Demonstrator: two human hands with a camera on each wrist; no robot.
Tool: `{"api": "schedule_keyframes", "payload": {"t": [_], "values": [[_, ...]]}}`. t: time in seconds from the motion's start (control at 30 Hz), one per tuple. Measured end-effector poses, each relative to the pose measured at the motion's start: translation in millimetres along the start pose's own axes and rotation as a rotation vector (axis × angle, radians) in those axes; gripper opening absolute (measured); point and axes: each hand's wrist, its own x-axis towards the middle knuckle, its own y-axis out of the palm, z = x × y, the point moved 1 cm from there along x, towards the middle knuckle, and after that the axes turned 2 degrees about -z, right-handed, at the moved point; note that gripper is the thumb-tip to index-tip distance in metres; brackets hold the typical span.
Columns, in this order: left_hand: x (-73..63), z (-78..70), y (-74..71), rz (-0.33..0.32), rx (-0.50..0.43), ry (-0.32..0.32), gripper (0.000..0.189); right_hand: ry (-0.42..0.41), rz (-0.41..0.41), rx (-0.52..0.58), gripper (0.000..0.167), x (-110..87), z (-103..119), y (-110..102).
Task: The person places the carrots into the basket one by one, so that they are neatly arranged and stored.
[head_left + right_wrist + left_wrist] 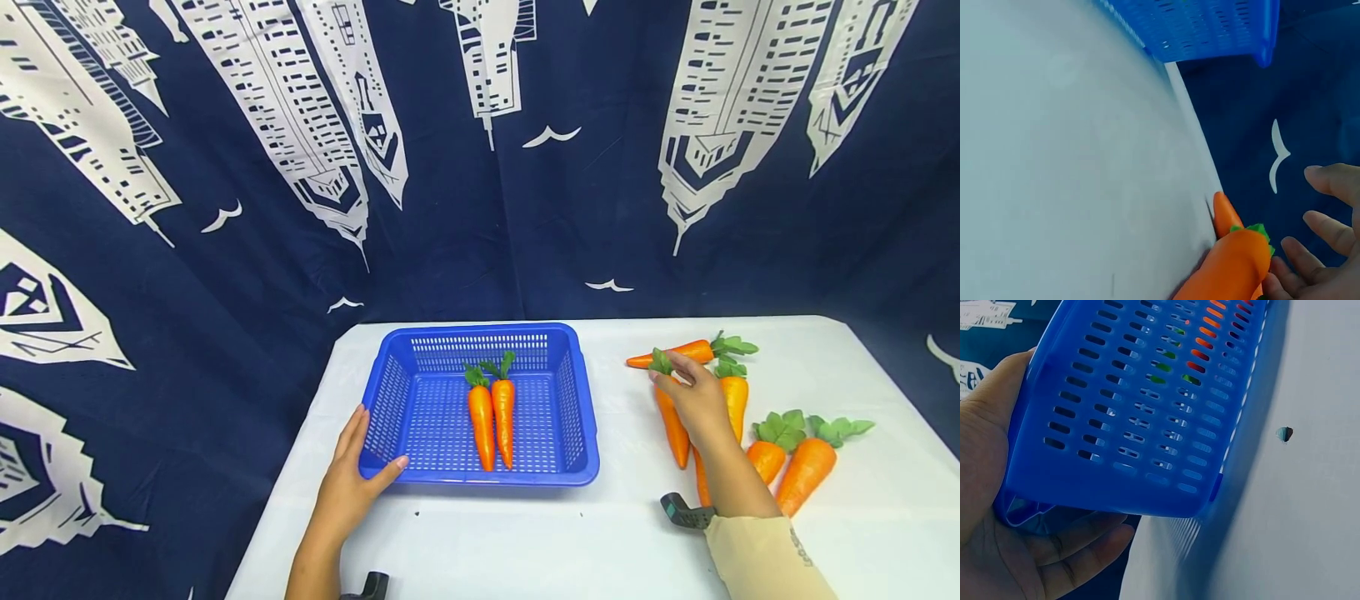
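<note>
My left hand [347, 482] rests at the near left corner of a blue plastic basket [540, 479], thumb on the front rim and fingers along the left side. The left wrist view shows the extended fingers around that corner [1116, 481]. Two orange carrots [482, 427] with green tops lie side by side in the basket. At the right, my right hand [696, 398] reaches over a carrot [671, 425], fingers spread apart near its leafy top. Its fingers stand beside the carrot [1229, 269] in the right wrist view, holding nothing.
Behind the right hand another carrot [686, 352] lies sideways. A yellow-orange carrot [735, 402] and several others, including one at the far right [808, 473], lie around the right forearm. The white table [510, 550] ends at a dark blue patterned cloth [480, 233].
</note>
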Motion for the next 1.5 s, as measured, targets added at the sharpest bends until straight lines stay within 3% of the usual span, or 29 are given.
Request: {"api": "schedule_keyframes", "payload": {"t": [0.2,0.4,0.67,0.87,1.1,1.5], "values": [[-0.6,-0.1,-0.5,-0.003,-0.002,-0.002,0.104,-0.024,0.004,-0.131,0.065,2.8,-7.1,-0.4],[-1.4,0.4,-0.7,-0.012,0.001,0.01,0.103,-0.052,0.076,-0.282,0.063,7.8,-11.5,-2.1],[-1.7,0.5,-0.3,-0.004,0.004,0.01,0.105,-0.039,0.158,-0.395,0.069,12.9,-14.6,-7.0],[-2.3,-0.2,-0.3,0.004,-0.001,-0.004,0.104,-0.017,0.195,-0.425,0.072,13.1,-15.2,-9.0],[-1.6,0.0,-0.4,0.008,-0.011,-0.009,0.104,-0.063,0.186,-0.455,0.068,12.3,-15.4,-10.5],[0.4,1.1,0.1,0.002,-0.01,0.005,0.104,-0.109,0.158,-0.384,0.064,10.4,-9.3,-12.9]]}}
